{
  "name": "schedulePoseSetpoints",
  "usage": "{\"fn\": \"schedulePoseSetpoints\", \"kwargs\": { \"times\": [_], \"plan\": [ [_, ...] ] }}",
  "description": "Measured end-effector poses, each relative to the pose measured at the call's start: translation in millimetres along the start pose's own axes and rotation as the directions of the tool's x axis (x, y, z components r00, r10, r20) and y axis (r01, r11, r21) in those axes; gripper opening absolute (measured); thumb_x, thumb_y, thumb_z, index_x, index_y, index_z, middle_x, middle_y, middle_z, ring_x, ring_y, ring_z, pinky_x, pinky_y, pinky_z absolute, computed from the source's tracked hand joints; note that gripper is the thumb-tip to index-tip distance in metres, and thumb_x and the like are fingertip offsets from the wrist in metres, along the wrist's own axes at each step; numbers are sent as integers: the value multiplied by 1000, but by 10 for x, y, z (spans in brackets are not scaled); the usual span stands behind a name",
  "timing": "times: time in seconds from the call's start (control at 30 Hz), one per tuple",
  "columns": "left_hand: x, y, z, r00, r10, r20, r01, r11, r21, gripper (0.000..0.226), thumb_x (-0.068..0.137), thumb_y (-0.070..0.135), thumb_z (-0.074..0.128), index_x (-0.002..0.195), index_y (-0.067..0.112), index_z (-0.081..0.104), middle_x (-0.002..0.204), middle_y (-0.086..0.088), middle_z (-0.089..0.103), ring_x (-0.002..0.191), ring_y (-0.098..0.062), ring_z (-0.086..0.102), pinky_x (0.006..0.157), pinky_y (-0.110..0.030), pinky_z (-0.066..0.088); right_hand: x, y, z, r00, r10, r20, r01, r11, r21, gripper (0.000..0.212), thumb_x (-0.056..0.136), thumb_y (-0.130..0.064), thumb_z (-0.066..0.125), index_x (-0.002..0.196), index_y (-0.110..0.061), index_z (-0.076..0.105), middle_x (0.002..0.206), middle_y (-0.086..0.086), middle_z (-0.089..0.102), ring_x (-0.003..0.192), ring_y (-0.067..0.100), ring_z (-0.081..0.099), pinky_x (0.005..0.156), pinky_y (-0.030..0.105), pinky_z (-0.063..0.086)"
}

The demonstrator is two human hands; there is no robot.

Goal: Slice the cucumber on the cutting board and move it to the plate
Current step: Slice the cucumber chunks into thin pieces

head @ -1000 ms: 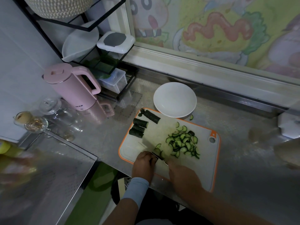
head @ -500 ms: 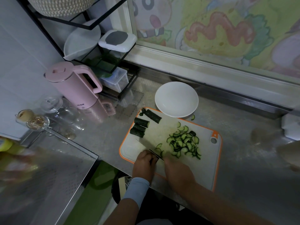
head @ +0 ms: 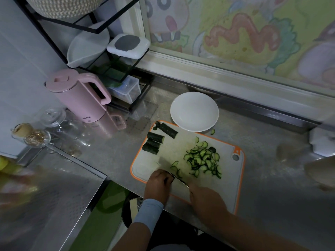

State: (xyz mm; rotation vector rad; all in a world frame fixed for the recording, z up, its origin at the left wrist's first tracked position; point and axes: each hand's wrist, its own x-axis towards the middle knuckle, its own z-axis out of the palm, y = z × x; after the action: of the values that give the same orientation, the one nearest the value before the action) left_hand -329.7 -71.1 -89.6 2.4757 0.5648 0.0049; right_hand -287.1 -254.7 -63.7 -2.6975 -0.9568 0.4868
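**SLICING IN HAND, PLATE NOT YET LOADED**

Found both hands at the near edge of the cutting board, close together, with the knife between them. Noted the right hand clenched about the handle, with the blade running away and leftward toward the other hand. Noted the left hand with fingers curled down onto the board, right against the blade. Cannot tell what lies beneath those fingers; judged likely the piece under the cut, but hidden.

Located the cucumber in three lots:
- Four uncut chunks at the far left corner of the board, long axes slanting from far-left to near-right.
- A heap of slices mid-board, beyond and to the right of the blade.
- One stray slice off the board on the bench, just beside the plate.

Located the plate at the board's far edge, seemingly touching it and carrying nothing.

Judged the coming move to turn on this layout. Placed the chunks straight ahead of the left hand, the nearer of the two. Placed the heap nearer the right hand and the knife, with the plate directly beyond it.
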Motion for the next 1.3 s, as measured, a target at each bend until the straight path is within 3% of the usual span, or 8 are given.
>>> {"fn": "schedulePoseSetpoints", "kwargs": {
  "times": [0.07,0.13,0.3,0.47,0.73,0.9,1.13,1.3],
  "plan": [
    [1,1,-2,1000,-2,-4,2,1000,-7,8,83,16,67,82,11,74,89,-4,64,86,-21,58,74,-18,36,65,-65,-20,998,-31,52,28,998,60,12,87,-19,61,99,-18,60,72,0,63,64,21,63,52,25,29],
    [-10,-1,2,1000,-1,-6,1,1000,-14,9,83,16,67,86,12,75,92,-5,65,88,-21,58,76,-19,37,203,-165,-29,998,-31,59,28,999,40,23,95,-16,44,116,-14,54,88,8,66,78,30,64,58,33,40],
    [-22,-21,9,1000,11,-2,-11,1000,-19,10,82,14,67,89,15,75,95,-3,63,90,-18,56,79,-16,36,442,-362,-63,996,-85,-14,85,996,-34,39,66,-18,81,101,-17,63,66,3,64,53,15,61,44,22,41],
    [-5,-2,0,1000,-7,2,7,1000,-10,8,85,19,65,84,16,73,88,-1,59,84,-17,55,71,-15,34,345,-309,-21,999,-42,-28,43,998,51,39,100,-20,38,138,-17,42,109,11,65,98,30,62,78,34,45],
    [4,-63,50,1000,-6,-9,6,1000,-18,4,80,17,70,79,15,72,84,-2,60,80,-19,57,70,-12,33,35,-41,27,996,-84,-41,89,990,112,47,83,-42,32,108,-12,57,74,8,64,66,32,64,53,36,45],
    [8,-63,80,999,12,-31,-13,999,-45,3,76,13,74,79,13,73,86,-4,61,83,-18,55,73,-15,38,300,-213,63,999,-45,-21,46,998,53,32,98,-21,42,128,-13,49,103,10,66,92,30,63,70,35,44],
    [-8,-40,63,999,-24,-23,24,1000,-6,9,83,19,67,78,12,71,81,-5,60,79,-23,57,68,-20,36,489,-372,14,996,-75,-49,71,993,-91,41,54,-21,85,92,-24,69,49,0,56,39,10,53,35,20,35],
    [-12,-29,35,999,-16,-51,16,1000,2,4,77,16,74,74,14,72,78,-3,63,74,-20,58,67,-12,32,223,-228,-38,1000,-26,-9,26,1000,-8,18,88,-26,62,105,-20,61,75,3,65,66,23,64,53,30,42]
  ]
}}
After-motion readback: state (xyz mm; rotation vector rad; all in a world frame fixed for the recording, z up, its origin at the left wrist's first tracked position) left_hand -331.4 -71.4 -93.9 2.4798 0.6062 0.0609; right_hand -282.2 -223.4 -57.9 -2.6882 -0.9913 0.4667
